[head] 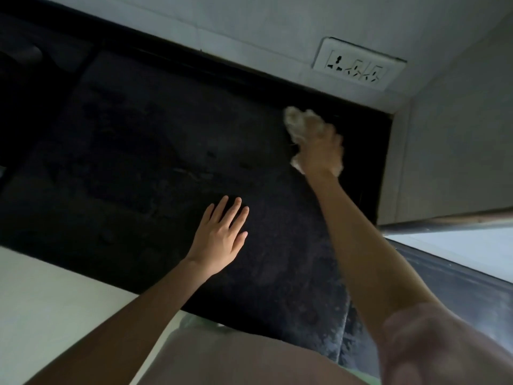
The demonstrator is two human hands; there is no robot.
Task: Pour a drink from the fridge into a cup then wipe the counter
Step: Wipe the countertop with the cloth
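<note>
Right hand [319,151] grips cloth [294,122] (blurred) on counter [138,162]; left hand [219,237] flat, fingers spread.

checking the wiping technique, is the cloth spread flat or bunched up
Bunched up: the cloth bulges as a wad from the right hand on the dark counter.

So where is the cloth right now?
In the head view the cloth is under the right hand, on the dark counter at its far right corner, just below the wall socket.
</note>
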